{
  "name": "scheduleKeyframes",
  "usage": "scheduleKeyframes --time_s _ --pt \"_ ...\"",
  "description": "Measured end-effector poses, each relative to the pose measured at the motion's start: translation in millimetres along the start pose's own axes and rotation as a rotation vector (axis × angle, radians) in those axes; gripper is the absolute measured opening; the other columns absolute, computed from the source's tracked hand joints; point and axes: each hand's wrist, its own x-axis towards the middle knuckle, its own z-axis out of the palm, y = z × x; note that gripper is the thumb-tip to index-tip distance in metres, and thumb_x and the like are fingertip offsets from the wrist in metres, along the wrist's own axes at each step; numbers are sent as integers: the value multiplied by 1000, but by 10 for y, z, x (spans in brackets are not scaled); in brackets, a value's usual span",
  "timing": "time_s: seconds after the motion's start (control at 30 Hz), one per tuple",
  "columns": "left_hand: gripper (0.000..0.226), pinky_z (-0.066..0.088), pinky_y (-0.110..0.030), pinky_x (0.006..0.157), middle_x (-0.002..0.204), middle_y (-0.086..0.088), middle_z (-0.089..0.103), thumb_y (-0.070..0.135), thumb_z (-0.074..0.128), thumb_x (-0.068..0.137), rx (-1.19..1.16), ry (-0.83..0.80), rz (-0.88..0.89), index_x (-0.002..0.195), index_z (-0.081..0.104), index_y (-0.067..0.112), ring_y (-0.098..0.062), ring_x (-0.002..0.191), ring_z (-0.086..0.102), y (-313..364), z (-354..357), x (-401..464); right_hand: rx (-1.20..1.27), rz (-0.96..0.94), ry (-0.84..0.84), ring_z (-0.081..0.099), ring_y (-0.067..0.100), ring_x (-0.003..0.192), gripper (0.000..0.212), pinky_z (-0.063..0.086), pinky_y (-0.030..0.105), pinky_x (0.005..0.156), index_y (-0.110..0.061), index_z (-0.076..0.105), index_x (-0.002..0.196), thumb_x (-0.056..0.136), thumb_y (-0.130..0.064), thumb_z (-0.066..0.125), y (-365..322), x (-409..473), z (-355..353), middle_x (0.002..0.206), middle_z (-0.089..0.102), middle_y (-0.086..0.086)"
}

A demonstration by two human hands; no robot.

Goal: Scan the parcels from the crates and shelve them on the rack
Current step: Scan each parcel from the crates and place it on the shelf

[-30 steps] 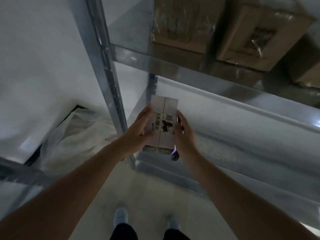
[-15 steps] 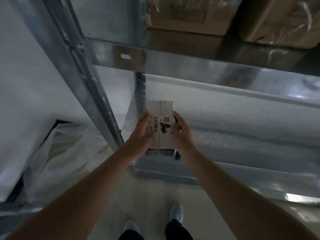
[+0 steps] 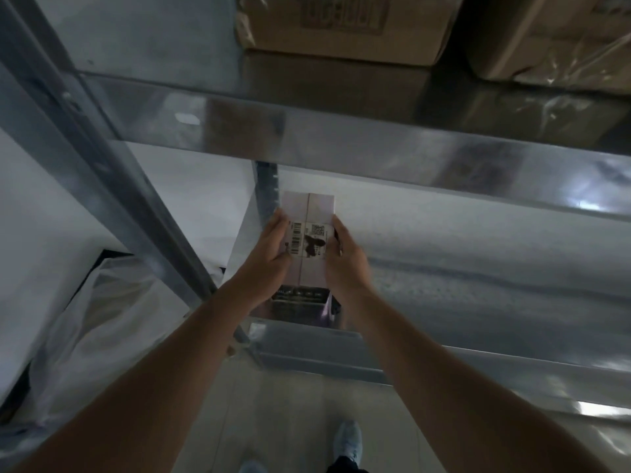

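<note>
Now both hands hold a small white box (image 3: 307, 247) with a label, at the middle of the frame: the left hand (image 3: 269, 254) grips its left side, the right hand (image 3: 345, 257) its right side, over the lower shelf (image 3: 478, 278) of the metal rack (image 3: 307, 131).

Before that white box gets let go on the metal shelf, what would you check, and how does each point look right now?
1. Both hands hold the white parcel: left hand and right hand grip its sides. Ok.
2. Label faces up and is readable. Ok.
3. Parcel clears the upper shelf beam. Ok.
4. Parcel resting fully on the lower shelf: cannot tell.
5. Free space to its right on that shelf. Ok.
6. Parcel already scanned: cannot tell.
</note>
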Motion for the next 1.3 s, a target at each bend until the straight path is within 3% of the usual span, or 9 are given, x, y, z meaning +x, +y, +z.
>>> scheduleKeyframes --time_s 0.17,0.3,0.37,0.43,0.53,0.6,0.7,0.8,1.3 --pt "61 30 -55 126 175 4 11 11 32 112 52 91 -21 169 11 18 -21 160 16 64 12 50 -70 -7 17 68 28 100 47 63 48 91 -49 37 161 116 -41 35 -93 61 42 131 55 12" --pt "56 34 -52 125 174 -1 17 13 32 112 96 159 -15 167 20 13 -22 159 22 97 12 104 -117 -37 22 64 22 96 47 62 38 81 -50 36 161 115 -43 34 -92 75 41 128 50 10" --pt "54 39 -46 123 173 -3 22 13 33 112 112 178 -3 165 25 13 -20 156 27 118 22 104 -135 -38 27 61 17 94 46 56 29 71 -50 36 161 115 -43 34 -79 98 32 129 51 10" --pt "48 51 -33 112 166 2 33 15 33 113 133 185 33 160 33 16 -15 145 39 156 31 78 -142 -35 21 63 18 97 46 60 36 77 -50 36 161 116 -41 34 -75 99 10 131 54 10" --pt "42 58 -52 101 162 2 38 15 37 112 224 167 69 154 39 18 -29 143 47 237 26 36 -182 -83 60 61 13 90 49 54 25 69 -49 33 163 115 -39 36 -66 12 -72 128 56 8" --pt "50 55 -58 105 169 0 31 17 45 110 332 166 63 159 35 17 -34 149 42 317 14 -16 -227 -107 111 59 12 83 50 51 24 68 -51 35 162 114 -39 41 -94 -101 -172 123 53 7" --pt "58 45 -58 116 175 -1 18 23 52 109 491 128 84 163 32 16 -35 155 32 506 25 -163 -319 -114 147 61 19 86 49 59 43 85 -55 36 158 112 -43 45 -169 -343 -364 124 49 5" --pt "62 33 -55 125 176 -1 14 29 53 109 595 44 149 165 29 18 -31 160 22 713 57 -357 -427 -145 161 63 25 92 51 61 51 88 -54 35 158 111 -42 48 -233 -653 -577 126 50 5" --pt "69 23 -52 128 176 -1 16 29 53 105 698 -163 363 167 24 18 -23 160 21 2403 950 -1693 -568 -249 343 63 37 115 53 55 50 98 -48 36 161 110 -41 50 -237 -2584 -2344 151 50 6"
